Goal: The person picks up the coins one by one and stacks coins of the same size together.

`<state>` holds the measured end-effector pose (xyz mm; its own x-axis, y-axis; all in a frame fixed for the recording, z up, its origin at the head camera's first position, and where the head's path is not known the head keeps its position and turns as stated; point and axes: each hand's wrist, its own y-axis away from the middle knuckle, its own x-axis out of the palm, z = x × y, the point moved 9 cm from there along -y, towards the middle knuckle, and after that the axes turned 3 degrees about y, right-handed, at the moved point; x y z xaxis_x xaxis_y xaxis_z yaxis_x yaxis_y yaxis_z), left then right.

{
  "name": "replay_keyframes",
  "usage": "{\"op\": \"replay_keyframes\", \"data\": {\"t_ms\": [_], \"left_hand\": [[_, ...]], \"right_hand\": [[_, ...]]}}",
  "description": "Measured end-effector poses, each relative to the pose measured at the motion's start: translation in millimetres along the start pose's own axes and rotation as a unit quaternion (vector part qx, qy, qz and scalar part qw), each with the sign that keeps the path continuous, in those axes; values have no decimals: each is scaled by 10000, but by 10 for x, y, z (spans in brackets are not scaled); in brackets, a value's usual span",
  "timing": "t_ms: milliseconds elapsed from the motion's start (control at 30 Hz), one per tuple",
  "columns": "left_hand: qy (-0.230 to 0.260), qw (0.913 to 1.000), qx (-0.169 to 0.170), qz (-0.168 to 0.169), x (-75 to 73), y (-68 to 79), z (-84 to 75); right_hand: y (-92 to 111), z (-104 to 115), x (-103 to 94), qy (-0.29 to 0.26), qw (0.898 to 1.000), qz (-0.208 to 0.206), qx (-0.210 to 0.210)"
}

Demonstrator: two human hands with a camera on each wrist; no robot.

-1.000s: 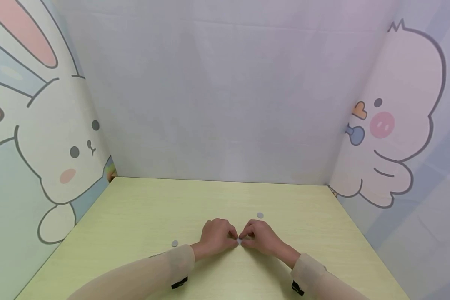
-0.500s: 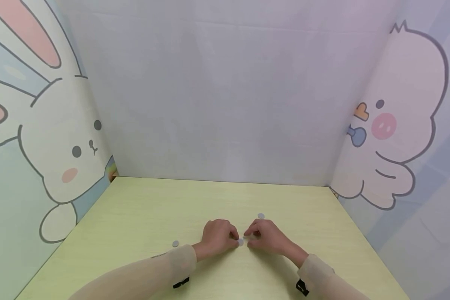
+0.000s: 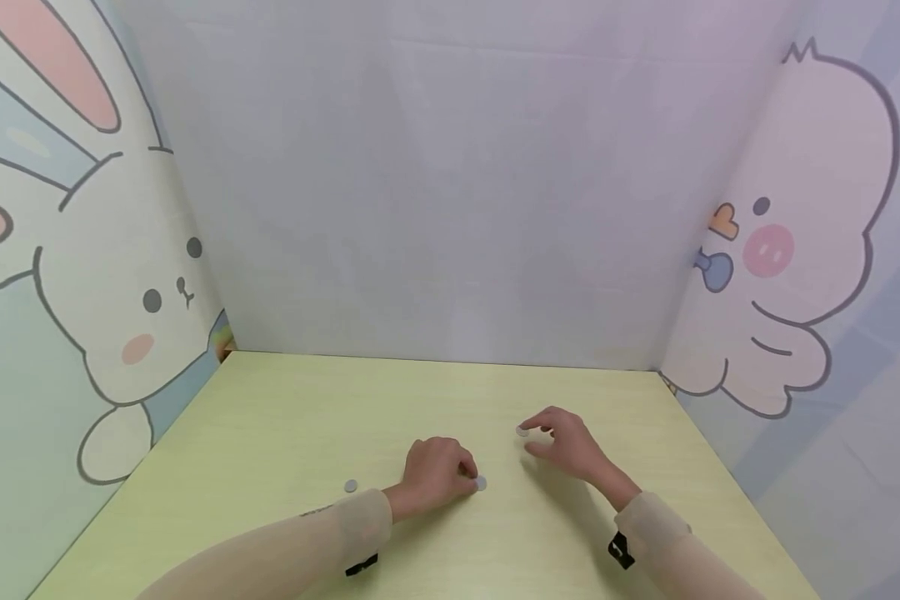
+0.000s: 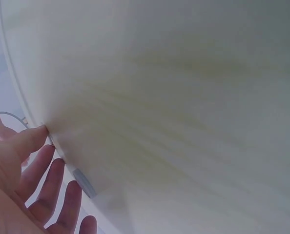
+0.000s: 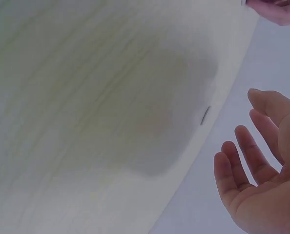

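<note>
Several small, flat, coin-like silver discs lie on the table. My left hand (image 3: 437, 473) pinches the left edge of the middle disc (image 3: 482, 483) between thumb and fingers, low at the tabletop. In the left wrist view the left thumb (image 4: 32, 139) and fingertips sit right at the surface. My right hand (image 3: 570, 443) reaches toward the far right disc (image 3: 522, 431), its index fingertip overlapping it in the head view. The right wrist view shows that hand's fingers (image 5: 250, 151) spread and loosely bent, holding nothing. Left of the left hand lies another disc (image 3: 351, 486).
The pale yellow wooden table (image 3: 307, 400) is closed in by a plain light curtain (image 3: 450, 192) at the back. Side panels show a cartoon rabbit (image 3: 120, 333) on the left and a cartoon chick (image 3: 802, 192) on the right.
My right hand has let go of the middle disc and moved right and away from me to the far disc. The left hand has stayed at the middle disc.
</note>
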<state>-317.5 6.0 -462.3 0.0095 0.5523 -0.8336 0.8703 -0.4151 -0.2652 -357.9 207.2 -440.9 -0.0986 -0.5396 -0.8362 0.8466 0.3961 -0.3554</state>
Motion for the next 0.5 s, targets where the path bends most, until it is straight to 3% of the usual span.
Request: {"op": "replay_keyframes", "data": {"t_ms": [200,500], "left_hand": [[1,9998,123,-127,10,12,10],[49,9999,77,-112,13,4,17]], "right_hand": [[-31,-192,-6,217,9988,36,436],[-139,-357,135,76,9942,558,915]]}}
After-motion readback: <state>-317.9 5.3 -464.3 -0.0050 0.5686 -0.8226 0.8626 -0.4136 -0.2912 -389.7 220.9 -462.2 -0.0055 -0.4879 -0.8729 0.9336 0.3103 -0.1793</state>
